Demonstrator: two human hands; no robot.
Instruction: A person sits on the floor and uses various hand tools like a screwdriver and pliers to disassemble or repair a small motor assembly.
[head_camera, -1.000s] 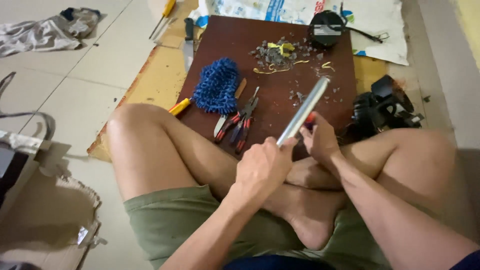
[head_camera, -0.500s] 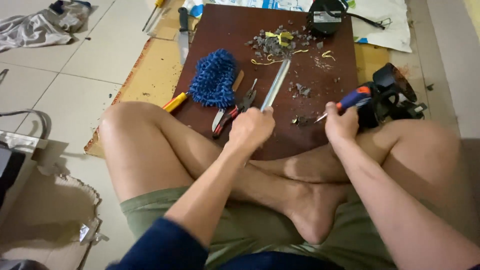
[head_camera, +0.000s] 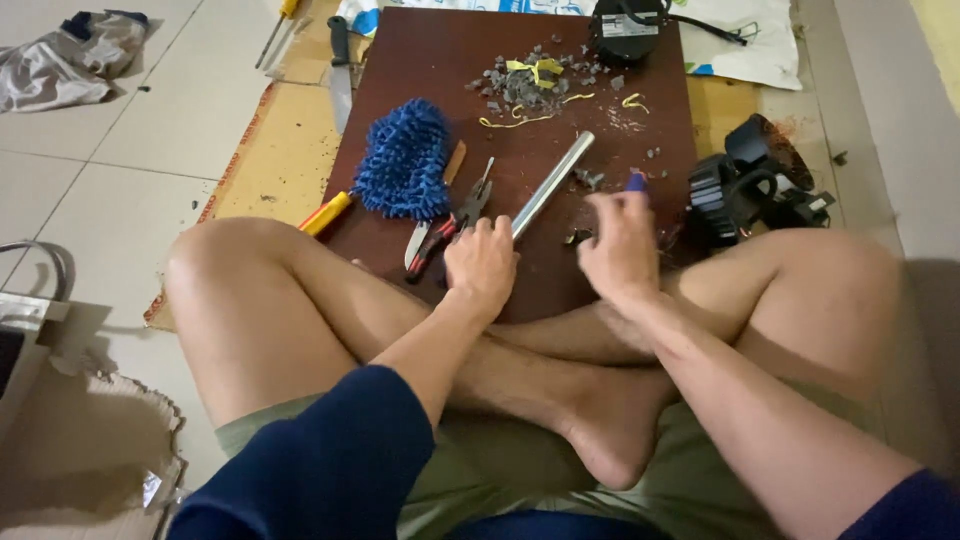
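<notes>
The person sits cross-legged on the floor with a dark brown board (head_camera: 440, 60) laid in front of the knees, filling the upper middle of the frame. The left hand (head_camera: 482, 266) rests at the near end of a silver metal rod (head_camera: 553, 185), which lies flat on the board and slants from the hand up toward the upper right; the fingers curl over the rod's end, so that grip looks closed on it. The right hand (head_camera: 620, 245) sits just right of the rod, blurred, with a blue-tipped tool (head_camera: 636, 182) showing above the knuckles; the grip appears closed around it, though the blur hides the fingers.

Just left of the left hand lie red-handled pliers (head_camera: 450, 222), and beyond them a blue fluffy duster head (head_camera: 405, 160) with a yellow handle (head_camera: 326, 213) pointing lower left. Grey chips and yellow scraps (head_camera: 530, 80) are heaped near the board's top, and a black plastic part (head_camera: 745, 185) sits by the right knee.

To do this well, the left hand should probably pin the rod flat against the board so it cannot roll, with fingers kept clear of the tool's tip. The loose chips near the rod could catch under it and may be worth brushing aside
</notes>
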